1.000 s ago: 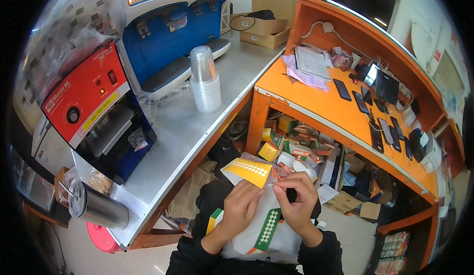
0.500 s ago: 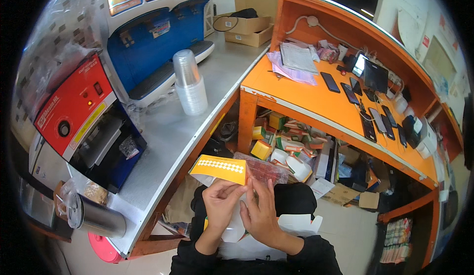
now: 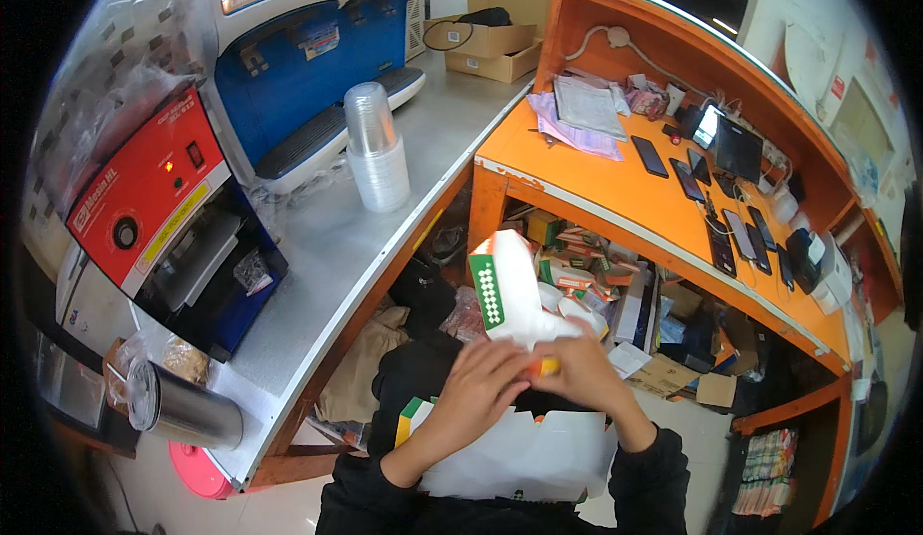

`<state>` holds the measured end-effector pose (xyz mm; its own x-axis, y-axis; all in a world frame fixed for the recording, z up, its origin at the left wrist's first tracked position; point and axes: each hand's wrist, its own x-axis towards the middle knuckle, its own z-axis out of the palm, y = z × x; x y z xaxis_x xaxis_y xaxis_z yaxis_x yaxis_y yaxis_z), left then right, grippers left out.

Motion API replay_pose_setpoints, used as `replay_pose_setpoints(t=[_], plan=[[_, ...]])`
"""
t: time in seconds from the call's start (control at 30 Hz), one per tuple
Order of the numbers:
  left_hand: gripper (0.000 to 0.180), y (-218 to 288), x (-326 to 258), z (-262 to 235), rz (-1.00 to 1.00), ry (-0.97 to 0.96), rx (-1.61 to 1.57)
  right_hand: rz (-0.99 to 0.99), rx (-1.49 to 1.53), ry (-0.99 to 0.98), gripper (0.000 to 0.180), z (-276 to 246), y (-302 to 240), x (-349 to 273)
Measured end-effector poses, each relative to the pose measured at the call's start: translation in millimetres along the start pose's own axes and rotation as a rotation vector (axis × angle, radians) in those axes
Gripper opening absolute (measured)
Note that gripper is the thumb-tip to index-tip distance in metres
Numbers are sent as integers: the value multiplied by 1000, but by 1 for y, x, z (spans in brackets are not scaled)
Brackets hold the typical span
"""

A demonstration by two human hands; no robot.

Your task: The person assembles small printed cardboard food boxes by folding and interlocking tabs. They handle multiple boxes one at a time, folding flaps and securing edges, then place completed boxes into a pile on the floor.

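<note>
Both my hands work on a partly folded paperboard food box (image 3: 524,295) in front of me. Its white surface faces up, and a green side strip with white diamonds runs down its left. My left hand (image 3: 471,386) has its fingers closed over the lower edge. My right hand (image 3: 586,372) grips the lower right corner, where a small orange-yellow bit shows between the hands; motion blurs those fingers slightly. Flat across my lap lies white box card (image 3: 519,458) with a green and yellow edge at its left end.
Beneath the orange desk (image 3: 577,184) is a heap of folded boxes (image 3: 577,271). Several phones (image 3: 687,179) lie on top. On the metal counter at left stand stacked plastic cups (image 3: 375,160), a red sealing machine (image 3: 163,208) and a steel tumbler (image 3: 187,410).
The box has been turned: its yellow face pointed up before, and now the white surface and green strip show. My right hand has shifted rightward, and more of the lap card is visible.
</note>
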<state>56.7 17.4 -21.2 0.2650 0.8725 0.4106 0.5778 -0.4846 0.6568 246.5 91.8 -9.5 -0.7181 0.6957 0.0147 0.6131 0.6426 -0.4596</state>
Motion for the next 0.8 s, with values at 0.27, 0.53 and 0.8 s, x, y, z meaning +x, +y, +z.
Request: replay_pose_setpoints(t=[0.27, 0.53, 0.8], plan=[[43, -33, -73, -14, -302, -30, 339, 150, -493, 475, 73, 35, 82, 67], [34, -36, -128, -14, -421, 125, 175, -218, 86, -138, 60, 76, -43, 2], [31, -28, -119, -18, -421, 235, 129, -177, 241, -129, 18, 63, -53, -15]])
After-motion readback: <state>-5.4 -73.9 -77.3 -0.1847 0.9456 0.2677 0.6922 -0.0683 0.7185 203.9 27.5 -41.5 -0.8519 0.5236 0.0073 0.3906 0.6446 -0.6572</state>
